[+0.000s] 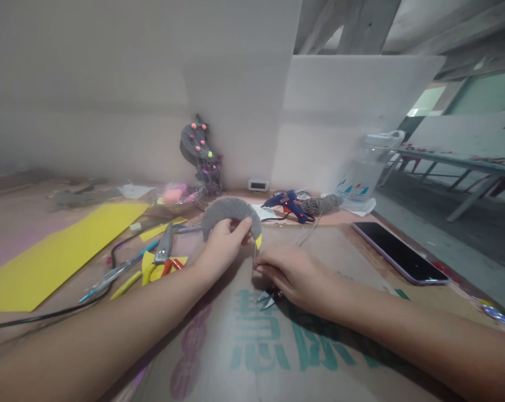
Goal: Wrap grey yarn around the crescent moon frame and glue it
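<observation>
A grey yarn-wrapped crescent, its lower part hidden by the fingers, is held above the middle of a printed cardboard sheet. It is gripped at its inner edge by the closed thumb and fingers of the left hand; a yellow edge is exposed at its right end. A grey yarn strand, seen to run down from this end, is pinched between the thumb and fingertips of the right hand. Beneath the right hand, the spread blades of small scissors are exposed; whether these are held or merely covered cannot be told. To the left, larger scissors, a blue pen and a yellow sheet are laid out. Behind the hands, a blue glue gun is placed just beside a bundle of grey yarn. A second grey crescent, dotted with coloured balls, is stood near the pale wall. At right, a water bottle and a smartphone are seen.
</observation>
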`<state>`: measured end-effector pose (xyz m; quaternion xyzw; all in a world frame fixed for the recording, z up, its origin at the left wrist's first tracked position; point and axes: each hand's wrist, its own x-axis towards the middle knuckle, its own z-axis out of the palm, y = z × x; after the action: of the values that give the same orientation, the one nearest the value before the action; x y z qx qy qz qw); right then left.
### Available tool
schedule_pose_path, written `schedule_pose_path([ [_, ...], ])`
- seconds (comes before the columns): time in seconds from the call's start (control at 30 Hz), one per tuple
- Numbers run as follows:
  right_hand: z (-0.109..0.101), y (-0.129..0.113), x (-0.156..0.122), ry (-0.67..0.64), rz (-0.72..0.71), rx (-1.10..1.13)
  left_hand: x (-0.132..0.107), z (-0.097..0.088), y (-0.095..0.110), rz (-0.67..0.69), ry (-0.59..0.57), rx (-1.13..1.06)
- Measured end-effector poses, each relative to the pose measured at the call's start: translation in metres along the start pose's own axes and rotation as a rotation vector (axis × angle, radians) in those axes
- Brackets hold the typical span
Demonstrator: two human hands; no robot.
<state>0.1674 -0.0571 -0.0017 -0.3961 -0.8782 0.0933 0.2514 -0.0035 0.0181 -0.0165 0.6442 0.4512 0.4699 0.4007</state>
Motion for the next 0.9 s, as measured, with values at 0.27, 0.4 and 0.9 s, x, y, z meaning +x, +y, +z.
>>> schedule_pose_path([
  [0.27, -0.009, 0.002, -0.006, 0.013, -0.086, -0.141, -0.001, -0.001, -0.001, 0.017, -0.024, 0.024],
  [0.4, -0.040, 0.040, 0.001, 0.186, 0.109, -0.384, 0.002, 0.000, -0.009, -0.013, -0.001, 0.006],
  [0.9, -0.040, 0.135, 0.062, 0.187, 0.727, 0.039, -0.001, 0.003, -0.003, -0.051, -0.024, 0.015],
])
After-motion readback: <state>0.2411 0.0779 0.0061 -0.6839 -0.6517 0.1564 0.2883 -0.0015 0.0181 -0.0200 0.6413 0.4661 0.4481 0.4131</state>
